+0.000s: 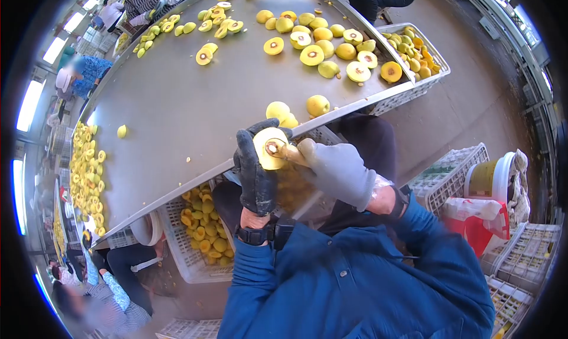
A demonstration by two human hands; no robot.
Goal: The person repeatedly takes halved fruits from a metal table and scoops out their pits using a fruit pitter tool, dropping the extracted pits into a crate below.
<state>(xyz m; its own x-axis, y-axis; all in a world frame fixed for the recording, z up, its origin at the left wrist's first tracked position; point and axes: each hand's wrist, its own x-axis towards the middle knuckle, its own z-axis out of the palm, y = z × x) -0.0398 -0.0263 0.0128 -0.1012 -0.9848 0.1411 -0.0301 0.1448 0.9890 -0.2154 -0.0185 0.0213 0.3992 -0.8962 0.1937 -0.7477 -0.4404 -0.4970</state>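
In front of my chest, my left hand (255, 173), in a black glove, is closed around a halved yellow peach (264, 158), its cut face and reddish centre showing. My right hand (340, 170), in a grey glove, grips a pitting tool with a tan handle (296, 155). The tool's tip meets the middle of the cut face, so its shape is hidden. Just beyond my hands, a few yellow peaches (318, 105) lie by the edge of the metal table (171, 120). More whole and halved peaches (312, 55) are spread farther back on it.
A crate of peach halves (207, 268) stands below the table at left, and another crate (435, 76) sits beyond its right corner. Many halves (89, 173) are heaped along the far left edge. A white bucket (503, 176) and crates stand right. Other people work around the table.
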